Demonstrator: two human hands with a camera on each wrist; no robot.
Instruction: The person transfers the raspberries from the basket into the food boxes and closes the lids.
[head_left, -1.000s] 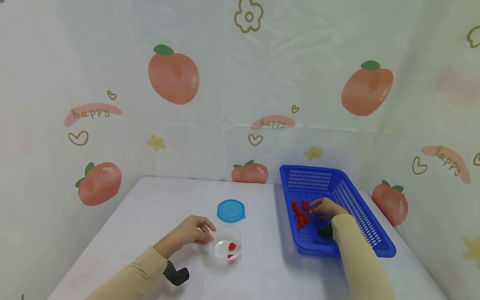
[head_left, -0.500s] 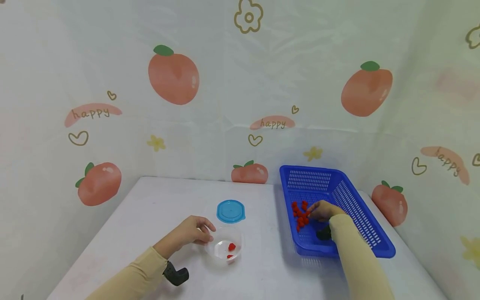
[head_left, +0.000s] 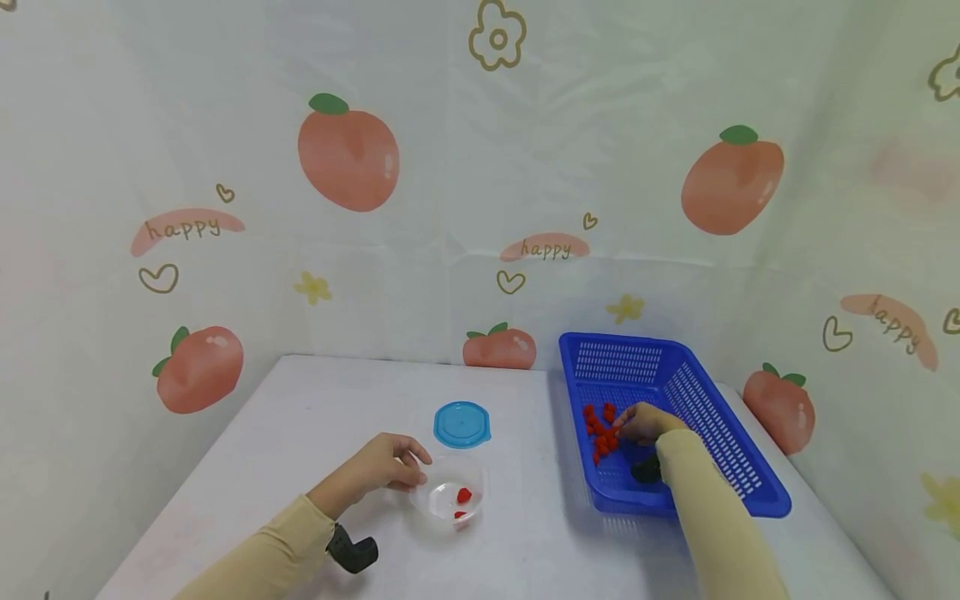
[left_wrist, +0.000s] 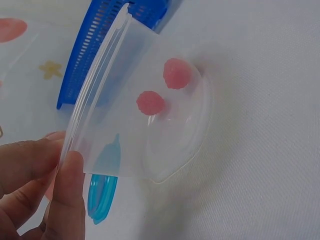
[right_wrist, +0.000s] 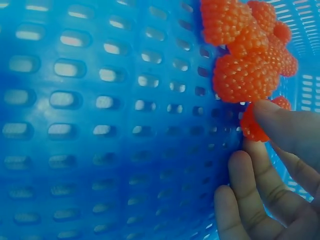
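My left hand [head_left: 381, 462] pinches the rim of a clear round plastic container [left_wrist: 120, 85] between thumb and fingers. Two raspberries [left_wrist: 176, 73] lie inside it, seen through its cloudy wall in the left wrist view. Reaching down into a blue plastic basket [head_left: 637, 503] is my right hand [head_left: 648, 423]. Its thumb and a finger hold a single raspberry [right_wrist: 253, 125], low against the slotted floor, while the other fingers rest loosely bent. Right beside it sits a cluster of several more raspberries [right_wrist: 246, 77]. My thumb covers part of the held one.
Behind the container, a blue lid [head_left: 461, 424] lies flat on the white table [head_left: 360, 387]. A black device [head_left: 352, 550] is strapped under the left wrist. Patterned cloth [head_left: 450, 167] hangs behind and at both sides. The basket's high walls surround the right hand.
My right hand has lowered slightly and its fingers have closed on a raspberry at the edge of the cluster. The left hand and the container have stayed in place.
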